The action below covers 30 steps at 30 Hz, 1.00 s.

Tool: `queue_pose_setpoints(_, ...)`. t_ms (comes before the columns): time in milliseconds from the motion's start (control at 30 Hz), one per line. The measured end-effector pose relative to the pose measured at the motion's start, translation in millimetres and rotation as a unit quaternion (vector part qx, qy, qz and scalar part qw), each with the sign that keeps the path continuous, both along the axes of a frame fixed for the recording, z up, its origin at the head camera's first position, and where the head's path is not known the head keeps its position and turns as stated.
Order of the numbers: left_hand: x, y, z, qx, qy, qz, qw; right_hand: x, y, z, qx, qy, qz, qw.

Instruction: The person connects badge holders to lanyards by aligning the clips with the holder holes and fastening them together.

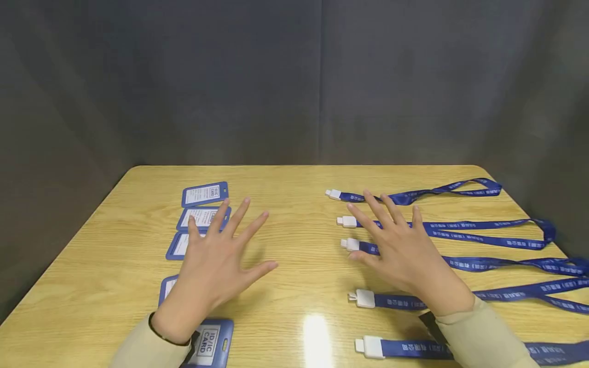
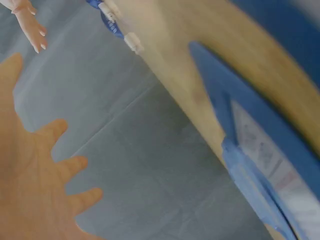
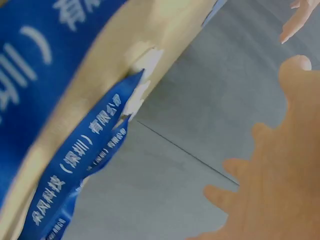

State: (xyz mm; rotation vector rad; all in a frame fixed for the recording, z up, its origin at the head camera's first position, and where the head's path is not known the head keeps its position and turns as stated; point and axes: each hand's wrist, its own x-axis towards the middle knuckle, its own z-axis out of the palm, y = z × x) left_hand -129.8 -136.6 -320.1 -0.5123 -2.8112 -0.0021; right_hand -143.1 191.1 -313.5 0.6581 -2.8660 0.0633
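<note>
My left hand (image 1: 216, 260), fingers spread, hovers over a column of blue ID card holders and holds nothing. The far holder (image 1: 204, 194) shows fully, while the near holder (image 1: 209, 343) is partly behind my sleeve and others are partly covered by the hand. On the right side, my right hand (image 1: 402, 250) is likewise spread and empty above several blue lanyards with white clips. The farthest lanyard (image 1: 414, 197) ends in a small white clip (image 1: 333, 194); the nearest lanyard (image 1: 409, 348) passes under my forearm. In the left wrist view, a card holder (image 2: 270, 145) appears close up.
The light wooden table (image 1: 294, 230) has rounded far corners. A dark grey curtain (image 1: 294, 82) stands behind it and along both sides. Light glares off the table's near middle, between the holders and the lanyard clips.
</note>
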Motion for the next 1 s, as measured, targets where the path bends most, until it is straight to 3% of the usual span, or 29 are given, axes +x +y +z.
queue_pose_setpoints(200, 7.4, -2.0, 3.1, 0.007, -0.004, -0.007, 0.9999, 4.7, -4.1, 7.1, 0.001, 0.007, 0.01, 0.9999)
queue_pose_setpoints(400, 17.9, -7.1, 6.2, 0.015, -0.005, -0.022, 0.9996, 13.7, -7.3, 8.0, 0.012, 0.028, 0.052, 0.9982)
queue_pose_setpoints(700, 38.5, -21.5, 9.4, 0.005, 0.012, -0.069, 0.9976, 31.0, -3.4, 7.8, 0.032, 0.049, 0.124, 0.9906)
queue_pose_setpoints(1000, 60.8, -36.7, 4.7, -0.01, 0.043, -0.102, 0.9938, 55.1, 5.7, 0.1, 0.032, 0.046, 0.148, 0.9873)
